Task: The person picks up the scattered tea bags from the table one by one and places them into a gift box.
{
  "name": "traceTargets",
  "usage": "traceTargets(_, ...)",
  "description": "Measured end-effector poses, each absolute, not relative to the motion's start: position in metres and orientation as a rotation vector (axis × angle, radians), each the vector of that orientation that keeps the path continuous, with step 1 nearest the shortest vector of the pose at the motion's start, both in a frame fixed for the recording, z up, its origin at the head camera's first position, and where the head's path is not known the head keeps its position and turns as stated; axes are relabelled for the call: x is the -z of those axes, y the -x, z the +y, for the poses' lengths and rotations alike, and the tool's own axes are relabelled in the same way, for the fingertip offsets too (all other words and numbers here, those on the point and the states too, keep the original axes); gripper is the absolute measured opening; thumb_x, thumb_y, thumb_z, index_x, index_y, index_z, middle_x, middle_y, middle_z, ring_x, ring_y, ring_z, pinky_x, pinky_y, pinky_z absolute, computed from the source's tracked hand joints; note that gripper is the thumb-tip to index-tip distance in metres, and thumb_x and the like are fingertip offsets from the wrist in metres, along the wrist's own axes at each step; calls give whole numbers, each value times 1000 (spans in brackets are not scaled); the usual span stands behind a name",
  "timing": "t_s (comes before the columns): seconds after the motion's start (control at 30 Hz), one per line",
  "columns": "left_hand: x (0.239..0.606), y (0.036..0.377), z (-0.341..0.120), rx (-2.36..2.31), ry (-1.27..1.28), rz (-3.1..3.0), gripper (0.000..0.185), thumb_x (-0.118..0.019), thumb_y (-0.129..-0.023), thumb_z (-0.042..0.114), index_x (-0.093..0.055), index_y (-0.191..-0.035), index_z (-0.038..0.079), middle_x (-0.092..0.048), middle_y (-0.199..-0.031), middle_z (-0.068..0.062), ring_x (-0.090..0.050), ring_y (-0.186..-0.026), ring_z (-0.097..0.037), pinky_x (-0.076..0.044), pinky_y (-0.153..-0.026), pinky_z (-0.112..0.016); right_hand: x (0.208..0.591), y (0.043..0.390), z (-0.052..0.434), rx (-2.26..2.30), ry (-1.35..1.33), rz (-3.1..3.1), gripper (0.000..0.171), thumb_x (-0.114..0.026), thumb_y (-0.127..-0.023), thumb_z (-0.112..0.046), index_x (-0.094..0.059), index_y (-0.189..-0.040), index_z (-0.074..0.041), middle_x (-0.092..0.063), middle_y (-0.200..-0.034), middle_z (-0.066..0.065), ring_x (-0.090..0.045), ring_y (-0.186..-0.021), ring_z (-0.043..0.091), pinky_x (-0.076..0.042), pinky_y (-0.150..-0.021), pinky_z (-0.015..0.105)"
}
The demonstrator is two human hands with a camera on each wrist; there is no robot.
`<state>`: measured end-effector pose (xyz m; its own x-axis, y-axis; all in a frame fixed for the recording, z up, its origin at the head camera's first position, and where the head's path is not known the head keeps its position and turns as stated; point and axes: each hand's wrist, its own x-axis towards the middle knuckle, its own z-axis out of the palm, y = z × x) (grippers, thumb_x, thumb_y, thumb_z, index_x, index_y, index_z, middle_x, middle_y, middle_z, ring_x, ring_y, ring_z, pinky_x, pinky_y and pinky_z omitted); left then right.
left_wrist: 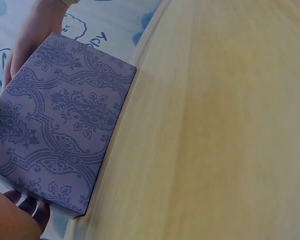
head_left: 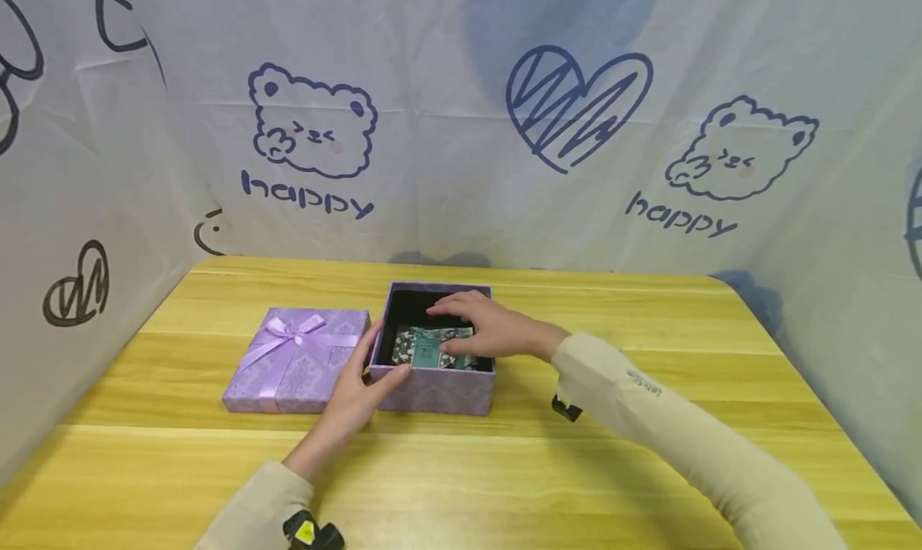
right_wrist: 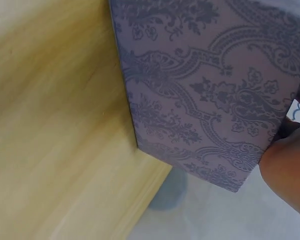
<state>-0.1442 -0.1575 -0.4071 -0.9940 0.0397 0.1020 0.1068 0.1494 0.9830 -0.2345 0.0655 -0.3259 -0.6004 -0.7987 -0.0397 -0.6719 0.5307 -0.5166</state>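
Note:
A purple patterned gift box stands uncovered on the table, its inside black. In it lies a dark, floral-patterned packet with a green label. My left hand holds the box at its front left corner, thumb at the front rim and fingers along the left side. My right hand reaches over the right rim into the box, fingers and thumb spread apart above the packet. Its thumb overlaps the packet; whether it touches is unclear. Both wrist views show mainly the box's patterned sides, and the packet is hidden there.
The purple lid, tied with a lilac ribbon bow, lies just left of the box. A yellow wood-grain table carries both. White cloth with drawn bears and hearts hangs behind and at the sides.

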Motion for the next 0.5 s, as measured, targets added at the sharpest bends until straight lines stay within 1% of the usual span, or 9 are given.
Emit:
traceTargets(0.23, 405, 144, -157, 2027, 138, -2327, 79, -68, -89, 15, -24, -155, 19, -33, -151, -19, -43, -127, -37, -37, -103, -47, 327, 226, 81, 876, 1231, 2606, 49, -60, -96, -19, -48, -140, -2, -44, -144, 15, -40, -132, 32, -37, -105, 48)
traceTargets(0.37, 400, 143, -159, 2036, 106, -2340, 80, -70, -88, 14, -25, -154, 21, -35, -149, -18, -45, -125, -36, -39, -102, -46, 326, 220, 96, 936, 1153, 2688, 48, -61, -96, -19, -50, -139, -3, -44, -145, 15, -39, -133, 33, -34, -106, 51)
traceTargets(0.43, 396, 142, -160, 2034, 96, -2355, 81, -70, -88, 15, -24, -155, 19, -35, -149, -19, -44, -125, -37, -39, -102, -45, 326, 218, 104, 931, 1109, 2730, 48, -61, -96, -21, -50, -140, -5, -43, -146, 14, -37, -134, 33, -31, -108, 52)
traceTargets(0.5, 390, 141, -163, 2015, 108, -2387, 81, -68, -90, 17, -20, -156, 17, -29, -152, -21, -37, -132, -37, -35, -106, -46, 326, 216, 113, 918, 1075, 2760, 50, -61, -96, -23, -49, -141, -4, -42, -146, 15, -36, -135, 34, -30, -108, 53)
